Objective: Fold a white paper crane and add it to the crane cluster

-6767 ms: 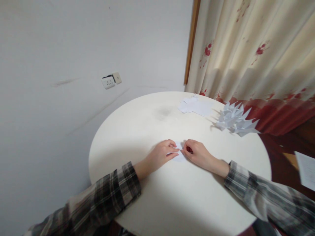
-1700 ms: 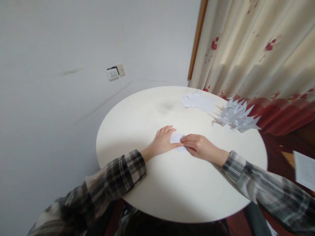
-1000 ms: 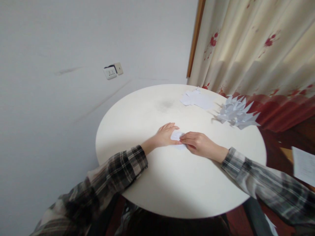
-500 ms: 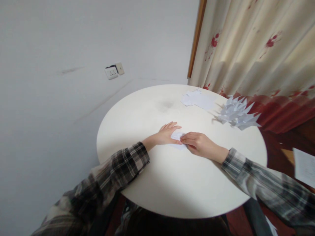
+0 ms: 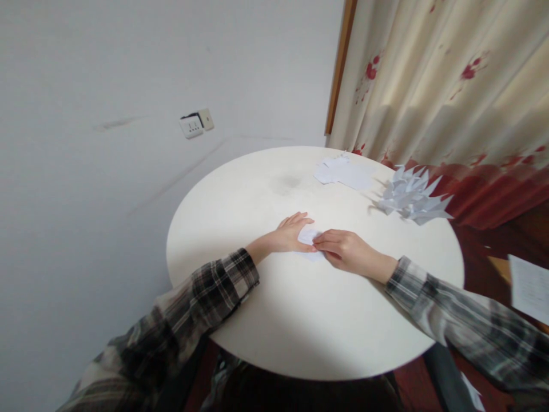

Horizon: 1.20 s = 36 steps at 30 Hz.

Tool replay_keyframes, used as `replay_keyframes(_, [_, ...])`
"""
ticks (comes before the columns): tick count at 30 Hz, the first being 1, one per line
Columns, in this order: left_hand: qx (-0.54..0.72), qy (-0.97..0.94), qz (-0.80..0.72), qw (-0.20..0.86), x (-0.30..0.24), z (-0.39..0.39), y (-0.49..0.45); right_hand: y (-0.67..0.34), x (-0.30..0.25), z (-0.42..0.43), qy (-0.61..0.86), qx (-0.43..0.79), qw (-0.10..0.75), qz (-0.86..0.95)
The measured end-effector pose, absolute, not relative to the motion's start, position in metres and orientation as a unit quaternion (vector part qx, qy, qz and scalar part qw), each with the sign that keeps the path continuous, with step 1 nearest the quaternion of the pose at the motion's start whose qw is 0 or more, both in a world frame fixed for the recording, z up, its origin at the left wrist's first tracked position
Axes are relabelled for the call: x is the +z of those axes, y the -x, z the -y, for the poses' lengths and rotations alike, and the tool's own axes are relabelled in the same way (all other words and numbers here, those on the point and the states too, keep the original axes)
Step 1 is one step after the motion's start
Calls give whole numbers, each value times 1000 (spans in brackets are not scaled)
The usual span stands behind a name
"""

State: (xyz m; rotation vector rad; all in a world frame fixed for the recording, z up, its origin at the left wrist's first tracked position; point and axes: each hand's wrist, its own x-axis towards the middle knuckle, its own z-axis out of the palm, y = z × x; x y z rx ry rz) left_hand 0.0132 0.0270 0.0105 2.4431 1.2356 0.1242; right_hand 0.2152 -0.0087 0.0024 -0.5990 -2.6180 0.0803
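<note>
A small piece of white paper [image 5: 307, 236] lies on the round white table [image 5: 274, 320] between my two hands, partly covered by them. My left hand [image 5: 288, 233] rests at its left side, thumb and fingers spread apart, the thumb touching the paper's near part. At the paper's right edge, my right hand [image 5: 341, 249] has its fingertips pinched together on it. Exact folds in the paper are too small to make out.
Flat white paper sheets [image 5: 343, 173] lie near the table's far edge. To their right stands a cluster of pointed folded paper pieces [image 5: 414, 194]. A wall with a socket [image 5: 191, 126] is at the left, a curtain [image 5: 429, 86] behind. A printed sheet [image 5: 529, 289] lies beyond the table's right side.
The whole view has shifted very slightly. Both hands keep almost the same pose on the paper.
</note>
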Motion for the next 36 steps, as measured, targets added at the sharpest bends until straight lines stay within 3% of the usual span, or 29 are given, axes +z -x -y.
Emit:
replay_keyframes(12, [53,-884,-420,197,10,-32,-7,-216,0,11,218,22,220,950])
replay_keyframes(26, [-52,-886,-426,177,18,-46,18,-222,2,13,219,19,218,951])
replay_keyframes(36, [-2,-871,-460,172,13,-47,24,-220,2,15,224,10,214,951])
